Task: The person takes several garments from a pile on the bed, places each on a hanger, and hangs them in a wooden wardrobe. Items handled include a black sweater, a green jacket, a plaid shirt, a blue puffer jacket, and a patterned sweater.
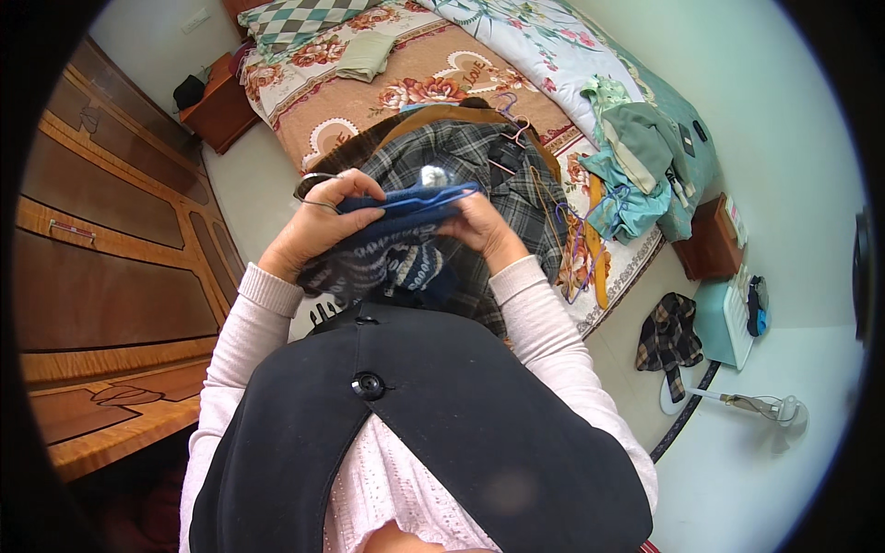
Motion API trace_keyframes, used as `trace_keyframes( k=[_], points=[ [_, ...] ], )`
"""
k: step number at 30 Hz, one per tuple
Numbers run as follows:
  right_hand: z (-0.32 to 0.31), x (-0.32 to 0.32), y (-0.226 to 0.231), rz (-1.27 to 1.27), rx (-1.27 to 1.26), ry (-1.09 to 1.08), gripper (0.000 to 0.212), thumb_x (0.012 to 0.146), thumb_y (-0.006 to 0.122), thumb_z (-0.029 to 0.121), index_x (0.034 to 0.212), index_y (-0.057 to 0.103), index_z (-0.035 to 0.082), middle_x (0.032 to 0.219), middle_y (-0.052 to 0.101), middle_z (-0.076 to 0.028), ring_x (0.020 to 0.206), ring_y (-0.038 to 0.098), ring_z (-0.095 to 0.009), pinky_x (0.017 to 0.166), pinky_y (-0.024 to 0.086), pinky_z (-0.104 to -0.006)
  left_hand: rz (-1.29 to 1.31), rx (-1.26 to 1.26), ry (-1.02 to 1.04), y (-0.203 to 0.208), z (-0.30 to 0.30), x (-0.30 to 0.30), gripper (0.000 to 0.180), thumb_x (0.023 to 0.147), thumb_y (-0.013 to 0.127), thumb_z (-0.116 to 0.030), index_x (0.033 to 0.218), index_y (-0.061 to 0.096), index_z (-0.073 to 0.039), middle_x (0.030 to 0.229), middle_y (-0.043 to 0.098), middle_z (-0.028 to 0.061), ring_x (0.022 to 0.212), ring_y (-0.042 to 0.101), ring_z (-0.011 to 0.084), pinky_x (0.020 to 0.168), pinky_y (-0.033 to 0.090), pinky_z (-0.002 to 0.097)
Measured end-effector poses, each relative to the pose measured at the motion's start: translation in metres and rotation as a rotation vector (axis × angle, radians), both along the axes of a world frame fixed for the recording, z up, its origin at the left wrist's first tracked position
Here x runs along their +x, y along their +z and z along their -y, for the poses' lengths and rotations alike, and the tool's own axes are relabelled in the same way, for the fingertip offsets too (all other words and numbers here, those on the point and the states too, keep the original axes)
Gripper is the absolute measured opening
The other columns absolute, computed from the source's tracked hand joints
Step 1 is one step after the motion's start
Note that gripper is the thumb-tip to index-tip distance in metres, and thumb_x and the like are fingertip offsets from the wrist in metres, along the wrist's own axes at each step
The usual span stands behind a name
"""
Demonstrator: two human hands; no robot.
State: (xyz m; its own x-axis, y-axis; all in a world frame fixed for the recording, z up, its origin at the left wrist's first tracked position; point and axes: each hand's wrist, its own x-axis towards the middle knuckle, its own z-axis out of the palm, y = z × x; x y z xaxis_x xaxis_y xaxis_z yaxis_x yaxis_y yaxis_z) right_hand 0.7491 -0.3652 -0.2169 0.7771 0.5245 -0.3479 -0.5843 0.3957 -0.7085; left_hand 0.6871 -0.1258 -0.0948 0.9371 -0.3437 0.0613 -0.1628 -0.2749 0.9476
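Note:
Both my hands grip a blue knit garment with white patterned bands, held up in front of my body. My left hand pinches its folded edge between thumb and fingers. A thin curved wire, like part of a hanger, shows beside that hand's fingers. My right hand grips the other end of the edge, its fingers partly hidden behind the cloth. A fluffy white tuft shows just beyond the blue edge. Below and behind the knit lies a grey plaid garment on the bed.
The bed has a flowered cover. Several hangers lie at its right edge, near a pile of green and teal clothes. Wooden wardrobe doors stand at left. A plaid garment and a white fan are at right.

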Motion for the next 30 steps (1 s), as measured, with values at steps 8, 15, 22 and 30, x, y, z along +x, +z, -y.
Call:
trace_keyframes(
  k=[8,15,22,30],
  points=[
    [-0.016,-0.083,0.054,1.253,-1.151,-0.304,0.03,0.078,0.073,0.029,0.091,0.058,0.006,0.079,0.062,-0.012,0.078,0.063,-0.03,0.075,0.05,-0.0389,0.044,0.015,0.057,-0.022,0.005,0.01,0.021,0.084,0.069,-0.004,0.101,0.056,-0.004,0.093,0.056,-0.0011,0.092,0.053,0.0073,0.082,0.044,0.023],
    [-0.015,-0.061,0.033,1.573,-1.15,-0.212,0.018,0.077,0.069,0.025,0.078,0.058,0.011,0.074,0.058,-0.005,0.071,0.063,-0.023,0.066,0.05,-0.0368,0.065,0.291,-0.18,-0.02,0.029,-0.003,0.036,0.079,0.072,-0.003,0.109,0.052,-0.007,0.089,0.049,-0.0013,0.084,0.047,0.0101,0.079,0.042,0.0248],
    [0.05,-0.065,0.039,1.432,-1.39,-0.403,0.01,0.085,0.063,0.024,0.086,0.067,0.015,0.069,0.057,-0.005,0.064,0.061,-0.025,0.055,0.047,-0.0378,0.102,0.383,-0.117,-0.025,0.022,0.008,0.036,0.079,0.069,-0.003,0.112,0.054,-0.004,0.103,0.064,0.0175,0.1,0.061,0.0324,0.087,0.047,0.0366],
    [0.192,-0.064,-0.133,0.564,-1.864,-0.48,0.034,0.092,0.057,0.036,0.097,0.067,0.005,0.085,0.066,-0.021,0.076,0.063,-0.039,0.07,0.049,-0.0455,0.299,0.603,0.286,-0.039,-0.033,0.04,0.015,0.08,0.068,-0.006,0.092,0.063,0.0,0.088,0.063,0.0161,0.084,0.062,0.0311,0.077,0.049,0.0364]
  ],
)
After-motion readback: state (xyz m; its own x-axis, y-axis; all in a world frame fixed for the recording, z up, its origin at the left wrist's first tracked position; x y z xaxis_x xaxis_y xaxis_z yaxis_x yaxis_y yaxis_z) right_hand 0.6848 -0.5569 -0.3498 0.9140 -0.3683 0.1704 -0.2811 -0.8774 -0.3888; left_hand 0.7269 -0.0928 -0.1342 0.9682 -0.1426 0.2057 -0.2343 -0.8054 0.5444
